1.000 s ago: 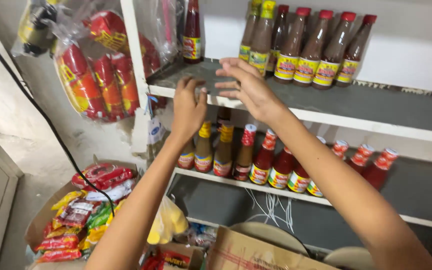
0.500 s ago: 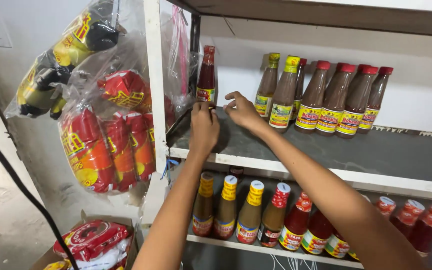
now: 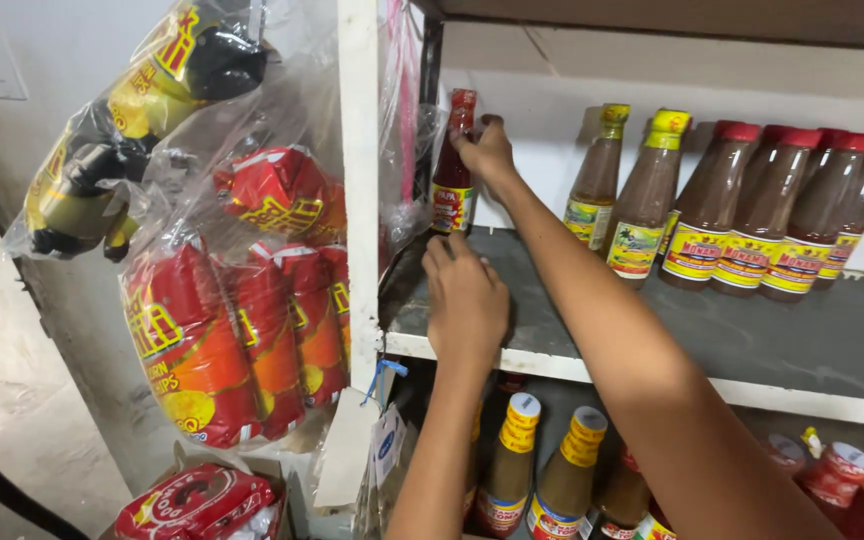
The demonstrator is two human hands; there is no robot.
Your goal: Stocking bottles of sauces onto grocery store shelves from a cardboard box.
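Right hand grips a red sauce bottle; left hand rests flat, released, on the shelf.

Both bare arms reach up into the middle of the frame. The right hand is the farther one, up near top centre, forearm stretched out long from the lower right corner, fingers curled in a loose grasp. The left hand sits lower (about mid-frame), palm down, fingers pointing up and away, arm rising straight from the bottom edge.
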